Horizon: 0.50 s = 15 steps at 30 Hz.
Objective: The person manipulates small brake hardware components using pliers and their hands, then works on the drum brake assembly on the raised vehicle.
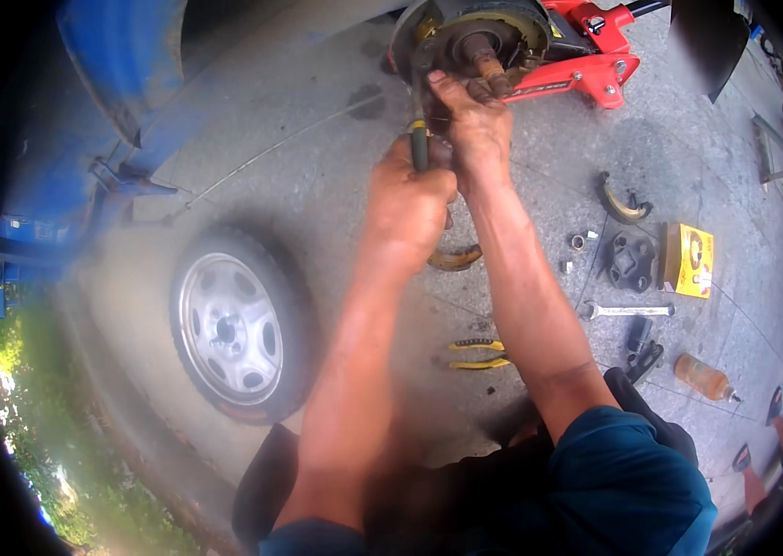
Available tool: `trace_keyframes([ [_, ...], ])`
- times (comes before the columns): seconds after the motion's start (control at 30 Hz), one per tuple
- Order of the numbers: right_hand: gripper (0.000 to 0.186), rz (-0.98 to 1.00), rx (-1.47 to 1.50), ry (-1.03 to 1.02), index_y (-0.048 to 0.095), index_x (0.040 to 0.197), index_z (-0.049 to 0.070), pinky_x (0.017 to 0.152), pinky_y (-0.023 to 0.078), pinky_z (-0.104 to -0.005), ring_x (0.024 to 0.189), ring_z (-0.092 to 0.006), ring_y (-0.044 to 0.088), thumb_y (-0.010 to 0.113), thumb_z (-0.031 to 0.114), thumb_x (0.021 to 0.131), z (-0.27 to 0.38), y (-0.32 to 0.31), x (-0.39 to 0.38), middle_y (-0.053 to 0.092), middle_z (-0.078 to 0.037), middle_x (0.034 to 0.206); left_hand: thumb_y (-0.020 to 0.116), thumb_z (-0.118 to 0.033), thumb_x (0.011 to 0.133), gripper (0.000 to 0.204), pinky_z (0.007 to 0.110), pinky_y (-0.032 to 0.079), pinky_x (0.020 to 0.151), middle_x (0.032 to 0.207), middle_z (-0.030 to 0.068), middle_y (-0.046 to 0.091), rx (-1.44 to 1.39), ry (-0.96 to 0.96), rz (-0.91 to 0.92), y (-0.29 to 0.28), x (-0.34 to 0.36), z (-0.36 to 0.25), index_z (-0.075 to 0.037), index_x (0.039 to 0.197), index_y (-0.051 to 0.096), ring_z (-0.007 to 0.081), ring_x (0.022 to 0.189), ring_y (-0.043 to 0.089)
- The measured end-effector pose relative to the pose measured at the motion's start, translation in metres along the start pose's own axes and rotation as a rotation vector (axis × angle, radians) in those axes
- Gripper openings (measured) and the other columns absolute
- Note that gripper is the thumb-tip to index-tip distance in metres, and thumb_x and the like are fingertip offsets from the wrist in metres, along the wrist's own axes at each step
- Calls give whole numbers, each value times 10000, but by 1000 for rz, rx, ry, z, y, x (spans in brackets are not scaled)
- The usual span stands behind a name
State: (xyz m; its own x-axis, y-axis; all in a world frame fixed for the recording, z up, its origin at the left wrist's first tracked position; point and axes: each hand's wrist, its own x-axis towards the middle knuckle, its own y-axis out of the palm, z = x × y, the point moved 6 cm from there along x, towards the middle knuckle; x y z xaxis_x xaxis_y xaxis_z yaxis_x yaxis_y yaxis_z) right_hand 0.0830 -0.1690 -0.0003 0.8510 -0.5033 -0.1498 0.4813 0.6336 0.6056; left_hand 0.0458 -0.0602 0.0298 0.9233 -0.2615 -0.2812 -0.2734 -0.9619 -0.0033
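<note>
At the top centre is a drum brake assembly (465, 23) with a rusty spindle (482, 54) sticking out of its middle. My left hand (407, 199) is closed round a hand tool with a dark green handle and a yellow band (420, 146). Its metal end reaches up to the left side of the brake assembly; whether it is a screwdriver or pliers I cannot make out. Just beside it, my right hand (479, 134) presses up against the assembly below the spindle. Its thumb points upward and its other fingers curl inward, with whatever they grip hidden.
A red floor jack (586, 79) stands behind the brake. On the left lies a wheel (232, 329). Curved brake shoes (626, 202), yellow-handled pliers (479, 354), a wrench (630, 311), a dark hub cap (632, 261), a yellow box (690, 260) and a bottle (701, 377) lie on the floor.
</note>
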Motion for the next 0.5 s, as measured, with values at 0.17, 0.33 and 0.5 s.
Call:
trace_keyframes([
  [0.17,235,37,-13,49,620,933,-30,620,468,-260,698,-143,573,722,135,801,-14,-10,13,624,-67,830,490,-87,678,298,375,457,646,815,139,585,334,100,-117,20,-10,-34,40,943,537,215,736,578],
  [0.33,269,81,-9,163,580,980,7,595,499,-297,732,-169,592,738,91,778,-22,-12,24,615,-78,864,494,-101,675,335,419,446,752,812,177,605,454,75,-250,20,3,-18,56,967,540,285,787,584],
  [0.5,413,118,138,139,481,1138,36,554,501,-335,778,-188,585,709,50,794,-23,-13,31,573,-102,986,514,-81,653,290,353,417,539,710,111,550,169,109,-204,24,10,-13,28,920,545,212,582,512],
])
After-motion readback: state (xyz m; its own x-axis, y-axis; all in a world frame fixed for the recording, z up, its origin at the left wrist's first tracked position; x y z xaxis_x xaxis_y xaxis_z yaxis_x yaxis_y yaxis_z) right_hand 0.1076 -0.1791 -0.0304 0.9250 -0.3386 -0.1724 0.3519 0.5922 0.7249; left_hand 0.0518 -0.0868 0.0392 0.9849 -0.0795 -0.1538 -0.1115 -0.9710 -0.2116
